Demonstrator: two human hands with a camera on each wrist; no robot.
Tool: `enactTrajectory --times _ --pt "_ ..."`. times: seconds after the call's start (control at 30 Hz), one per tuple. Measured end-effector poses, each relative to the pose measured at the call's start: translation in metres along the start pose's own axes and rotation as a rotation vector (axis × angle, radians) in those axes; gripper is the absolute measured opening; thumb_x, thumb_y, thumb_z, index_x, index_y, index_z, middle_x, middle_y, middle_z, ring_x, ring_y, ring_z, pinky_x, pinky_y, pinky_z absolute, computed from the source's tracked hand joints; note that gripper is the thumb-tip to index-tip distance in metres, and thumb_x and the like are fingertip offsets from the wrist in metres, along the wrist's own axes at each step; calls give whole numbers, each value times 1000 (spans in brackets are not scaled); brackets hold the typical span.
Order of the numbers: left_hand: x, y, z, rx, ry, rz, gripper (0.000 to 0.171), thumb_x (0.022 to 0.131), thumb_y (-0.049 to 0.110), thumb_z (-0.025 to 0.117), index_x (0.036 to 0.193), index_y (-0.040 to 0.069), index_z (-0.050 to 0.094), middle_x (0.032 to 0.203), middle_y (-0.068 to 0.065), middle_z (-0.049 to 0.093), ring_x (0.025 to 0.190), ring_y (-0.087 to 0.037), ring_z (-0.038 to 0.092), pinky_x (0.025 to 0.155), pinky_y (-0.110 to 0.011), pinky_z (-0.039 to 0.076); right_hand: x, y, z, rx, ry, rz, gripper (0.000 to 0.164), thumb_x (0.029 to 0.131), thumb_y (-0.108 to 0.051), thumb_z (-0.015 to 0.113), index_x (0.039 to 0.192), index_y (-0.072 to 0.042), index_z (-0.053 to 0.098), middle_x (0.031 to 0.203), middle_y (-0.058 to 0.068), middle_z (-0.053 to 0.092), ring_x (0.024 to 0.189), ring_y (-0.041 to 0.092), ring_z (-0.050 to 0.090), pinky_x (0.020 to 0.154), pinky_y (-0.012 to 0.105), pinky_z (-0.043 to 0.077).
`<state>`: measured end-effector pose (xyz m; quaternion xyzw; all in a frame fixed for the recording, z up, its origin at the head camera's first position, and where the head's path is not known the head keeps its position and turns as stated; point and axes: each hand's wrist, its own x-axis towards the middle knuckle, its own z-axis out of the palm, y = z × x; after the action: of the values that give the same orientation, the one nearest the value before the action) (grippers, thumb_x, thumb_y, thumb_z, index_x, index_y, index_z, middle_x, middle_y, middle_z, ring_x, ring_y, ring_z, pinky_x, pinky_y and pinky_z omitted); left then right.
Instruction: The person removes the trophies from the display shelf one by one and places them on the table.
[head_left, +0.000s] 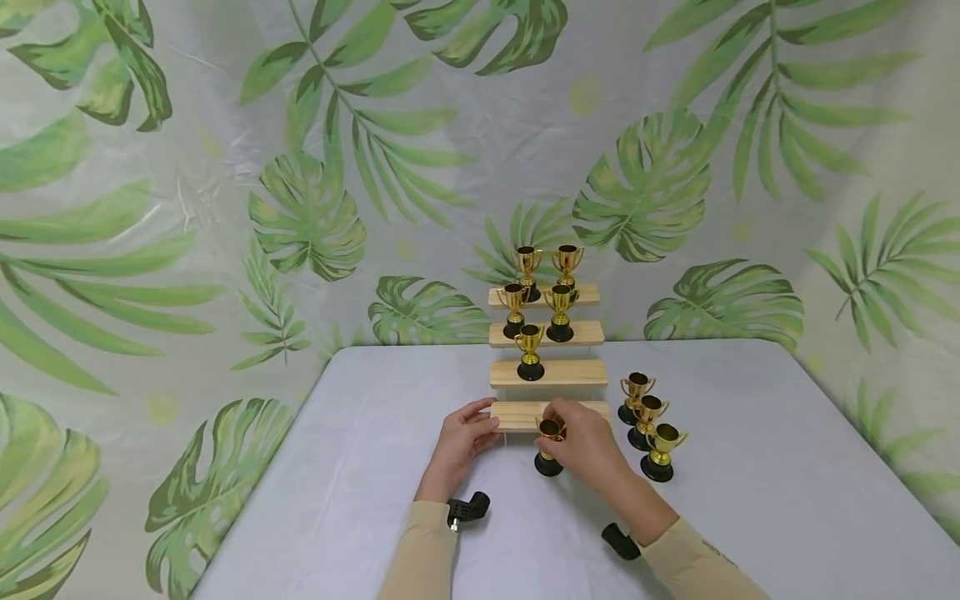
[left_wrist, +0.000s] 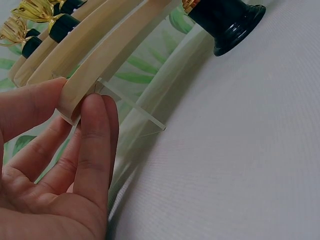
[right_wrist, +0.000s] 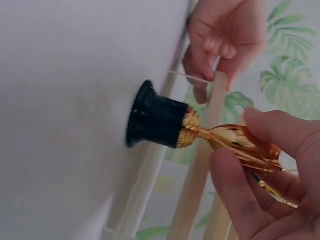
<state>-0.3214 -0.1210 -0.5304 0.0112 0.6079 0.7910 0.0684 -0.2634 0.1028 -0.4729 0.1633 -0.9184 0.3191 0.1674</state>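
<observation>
My right hand (head_left: 588, 446) pinches the cup of a small gold trophy (right_wrist: 160, 117) with a black base. The trophy is upright, in front of the lowest wooden step (head_left: 517, 414) of a tiered display stand. With thumb and fingers, my left hand (head_left: 459, 448) grips the left end of that step; the left wrist view shows the thumb (left_wrist: 35, 102) on one side of the board and fingers on the other. On the upper steps stand more trophies: two on the top, two on the second, and one (head_left: 530, 354) on the third.
Three matching trophies (head_left: 658, 454) stand on the white tablecloth (head_left: 360, 467) to the right of the stand. Clear side supports (left_wrist: 132, 105) carry the wooden steps. Behind the table hangs a leaf-patterned curtain (head_left: 420, 167).
</observation>
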Motion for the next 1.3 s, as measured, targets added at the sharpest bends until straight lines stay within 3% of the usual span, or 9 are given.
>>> enactTrajectory --times 0.47,1.1,1.3 --pt "-1 2 0 3 -15 9 49 91 3 73 137 1 59 101 -9 65 88 -17 68 85 -33 59 -2 6 4 -12 31 -77 36 74 -19 92 92 -17 62 82 -9 60 70 6 55 58 25 48" --pt "-2 0 2 -11 -5 10 47 89 0 73 134 0 62 99 -8 66 85 -16 69 81 -31 60 -6 -1 2 -13 37 -41 37 73 -16 92 95 -17 63 84 -8 61 71 5 55 58 26 49" --pt "-1 0 1 -16 -7 7 47 89 0 73 134 0 62 100 -9 66 86 -17 69 80 -31 60 -7 -4 -1 -30 19 -13 37 74 -20 91 102 -16 66 87 -7 63 73 7 57 60 28 49"
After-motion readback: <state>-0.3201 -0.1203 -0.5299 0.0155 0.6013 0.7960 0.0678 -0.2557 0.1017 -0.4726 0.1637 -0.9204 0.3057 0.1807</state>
